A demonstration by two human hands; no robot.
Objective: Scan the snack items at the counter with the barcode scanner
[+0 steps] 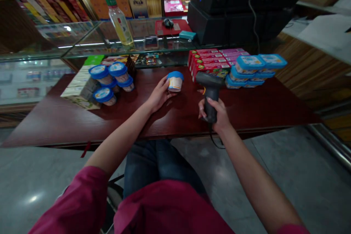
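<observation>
Near the middle of the dark red table (153, 124), my left hand (160, 95) grips a small white tub with a blue lid (174, 82), tilted slightly. My right hand (216, 113) is wrapped round the handle of a black barcode scanner (210, 95), its head pointing left toward the tub. A cable hangs from the scanner's handle down past the table's front edge. Several similar blue-lidded tubs (104, 95) are stacked to the left. On the right, rectangular blue-lidded tubs (249, 65) stand piled up.
Red boxes (205, 62) and pink boxes (233, 55) stand behind the scanner. Pale cartons (80, 86) line the table's left. Behind, a glass counter (90, 40) carries a bottle (119, 22), a mouse (168, 23) and a black machine (236, 22).
</observation>
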